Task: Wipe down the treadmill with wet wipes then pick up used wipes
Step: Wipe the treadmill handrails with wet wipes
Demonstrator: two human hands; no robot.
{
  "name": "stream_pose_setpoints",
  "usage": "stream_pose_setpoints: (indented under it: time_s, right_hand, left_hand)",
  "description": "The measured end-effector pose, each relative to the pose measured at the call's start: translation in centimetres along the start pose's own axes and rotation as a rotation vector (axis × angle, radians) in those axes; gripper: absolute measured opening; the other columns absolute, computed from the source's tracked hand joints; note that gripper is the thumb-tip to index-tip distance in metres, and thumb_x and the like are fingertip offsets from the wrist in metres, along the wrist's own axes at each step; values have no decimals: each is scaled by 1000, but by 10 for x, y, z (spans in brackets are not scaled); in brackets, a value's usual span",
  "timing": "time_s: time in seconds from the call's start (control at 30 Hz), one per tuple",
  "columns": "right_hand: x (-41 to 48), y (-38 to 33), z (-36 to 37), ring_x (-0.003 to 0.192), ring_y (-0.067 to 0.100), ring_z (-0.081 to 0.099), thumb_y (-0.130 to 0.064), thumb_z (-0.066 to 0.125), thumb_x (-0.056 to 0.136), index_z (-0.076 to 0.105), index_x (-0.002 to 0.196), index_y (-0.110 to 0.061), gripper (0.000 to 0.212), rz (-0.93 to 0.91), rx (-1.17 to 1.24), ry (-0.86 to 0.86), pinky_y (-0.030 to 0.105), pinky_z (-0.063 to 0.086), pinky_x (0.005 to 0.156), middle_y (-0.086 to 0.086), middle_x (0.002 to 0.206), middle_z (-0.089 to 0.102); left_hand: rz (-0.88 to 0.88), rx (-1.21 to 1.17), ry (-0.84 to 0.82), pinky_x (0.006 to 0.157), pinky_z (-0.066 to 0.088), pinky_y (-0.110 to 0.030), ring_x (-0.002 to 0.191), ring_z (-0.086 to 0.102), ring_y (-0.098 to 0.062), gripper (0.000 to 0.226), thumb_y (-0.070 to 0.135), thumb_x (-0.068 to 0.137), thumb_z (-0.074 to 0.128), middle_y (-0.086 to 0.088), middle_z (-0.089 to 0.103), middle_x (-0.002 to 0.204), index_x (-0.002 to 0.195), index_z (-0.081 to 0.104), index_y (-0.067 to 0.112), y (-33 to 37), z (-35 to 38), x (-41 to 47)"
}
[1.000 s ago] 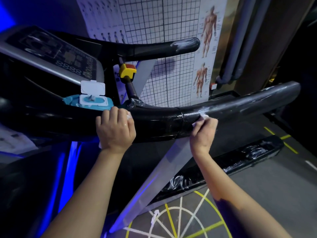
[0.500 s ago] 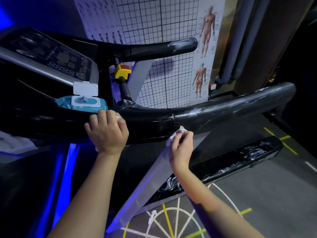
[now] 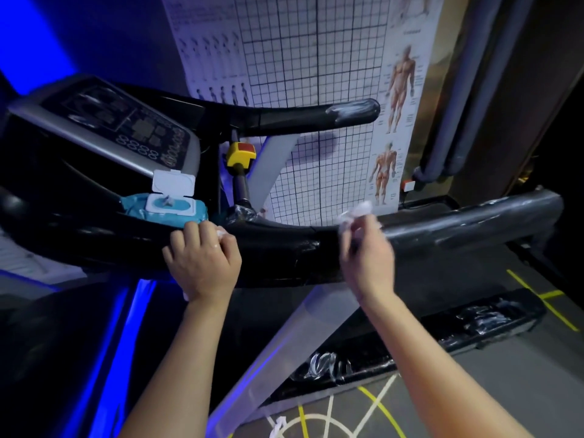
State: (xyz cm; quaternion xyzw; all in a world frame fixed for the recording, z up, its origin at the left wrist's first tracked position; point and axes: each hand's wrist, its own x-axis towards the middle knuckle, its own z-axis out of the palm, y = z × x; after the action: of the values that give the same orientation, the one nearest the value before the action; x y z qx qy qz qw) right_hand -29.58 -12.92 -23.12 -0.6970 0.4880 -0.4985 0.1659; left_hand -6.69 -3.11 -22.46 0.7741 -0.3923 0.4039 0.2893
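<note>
The treadmill's black right handrail (image 3: 474, 222) runs across the view in shiny plastic wrap. My right hand (image 3: 366, 257) is blurred and pinches a crumpled white wipe (image 3: 357, 214) against the rail's top near its middle. My left hand (image 3: 202, 260) rests curled on the rail further left, with a white wipe (image 3: 221, 233) showing under its fingers. Just behind that hand lies a blue wet-wipe pack (image 3: 167, 208) with its white lid flipped up.
The grey console (image 3: 104, 128) is at upper left, with a yellow and red safety switch (image 3: 240, 153) beside it. An upper black handle (image 3: 316, 116) juts right. A grid and anatomy poster (image 3: 331, 90) stands behind. A small white scrap (image 3: 278, 426) lies on the marked floor.
My right hand dropped below the rail half a second ago and has come back up onto its top with the wipe. My left hand has stayed on the rail.
</note>
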Motion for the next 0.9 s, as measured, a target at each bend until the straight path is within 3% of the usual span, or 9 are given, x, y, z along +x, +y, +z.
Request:
stream_pose_setpoints:
  time_s: [0.07,0.1,0.17,0.4,0.53,0.63,0.73,0.8,0.9]
  right_hand:
    - [-15,3,24,115,29,61,-26,45,105,59,122,-11,27,-152,-81,-203,40,48,98,10,121,68]
    - [-23,6,35,128,27,55,-25,42,105,57,131,-6,36,-225,-93,-223,41,39,112,10,134,63]
    - [-27,8,46,136,22,49,-23,44,105,57,135,-4,38,-270,-48,-159,35,29,120,8,140,60]
    - [-6,46,23,131,26,53,-13,51,104,55,138,-5,36,-435,-53,-197,30,32,118,10,138,61]
    - [14,88,-11,128,27,52,-22,42,106,53,142,-9,40,-408,-121,-188,22,27,117,9,137,60]
    - [21,101,-26,128,29,54,-13,45,105,54,140,-4,37,-437,-149,-166,27,35,115,11,138,60]
    - [14,89,-21,125,31,56,-13,51,102,54,130,-10,28,-316,-136,-163,40,48,103,9,134,61]
    - [9,71,-16,120,26,58,-23,54,101,49,124,-19,24,-175,-88,-127,37,51,93,4,127,64]
    - [5,57,-9,124,16,55,-27,55,102,50,139,-16,39,-171,-88,-102,32,48,101,-4,129,65]
  left_hand:
    - [4,14,19,66,31,-46,80,46,-37,18,24,87,53,-19,55,85,83,53,7,0,3,0]
    - [-1,20,27,66,32,-46,79,47,-37,17,24,88,53,-19,55,85,83,53,7,0,4,0]
    - [-18,32,46,65,32,-46,78,46,-37,17,23,88,52,-19,55,84,82,53,7,1,6,-1]
    - [-50,11,42,67,32,-47,81,46,-38,18,21,89,50,-21,56,85,81,54,5,7,2,-4]
    - [89,-138,12,60,42,-45,77,55,-38,16,21,90,51,-15,59,81,80,59,10,30,-8,-10]
    - [157,-171,-39,51,44,-40,71,59,-33,18,22,93,55,-9,60,76,77,58,13,63,-13,-13]
    - [130,-162,-70,43,42,-35,58,60,-33,20,24,95,56,-7,60,78,78,61,14,82,-13,-13]
    - [115,-144,-80,39,40,-31,51,56,-33,22,25,96,55,-6,60,82,80,65,14,84,-12,-11]
    - [118,-176,-91,40,39,-28,52,59,-29,18,23,95,60,-1,65,90,84,73,16,78,-11,-13]
